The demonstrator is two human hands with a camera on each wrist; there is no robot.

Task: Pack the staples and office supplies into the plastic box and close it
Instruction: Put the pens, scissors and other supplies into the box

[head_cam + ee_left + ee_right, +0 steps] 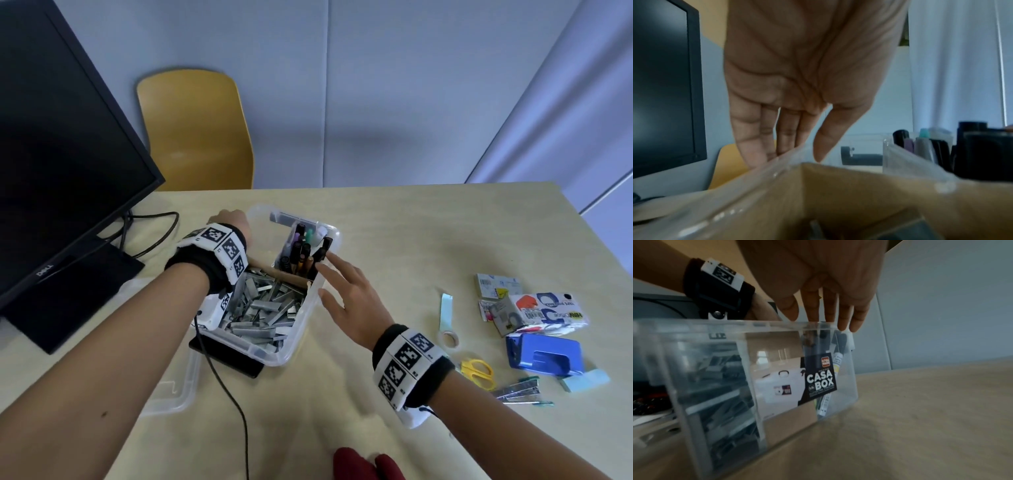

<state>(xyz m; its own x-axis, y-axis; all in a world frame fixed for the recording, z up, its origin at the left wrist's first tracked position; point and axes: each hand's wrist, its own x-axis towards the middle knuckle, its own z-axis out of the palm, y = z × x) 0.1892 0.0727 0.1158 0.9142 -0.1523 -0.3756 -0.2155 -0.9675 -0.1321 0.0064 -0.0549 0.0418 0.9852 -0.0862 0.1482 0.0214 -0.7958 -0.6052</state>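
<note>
A clear plastic box (286, 356) stands open on the table, without its lid. Loose staple strips (263, 308) fill its near compartment, and a brown cardboard divider (287, 275) separates them from upright pens and markers (301, 253) at the far end. My left hand (230, 219) is at the box's far left side; in the left wrist view its straight fingers (766, 142) lie against the clear wall (748, 181). My right hand (337, 284) is spread flat, and its fingertips (844, 321) touch the box's right rim (777, 324) beside the pens. Neither hand holds anything.
The clear lid (178, 387) lies on the table left of the box, and a flat black item (233, 359) sits under it. At the right lie staple boxes (541, 311), a blue hole punch (544, 354), yellow scissors (476, 371), tape (448, 337) and staple strips (517, 390). A monitor (61, 137) stands at the left.
</note>
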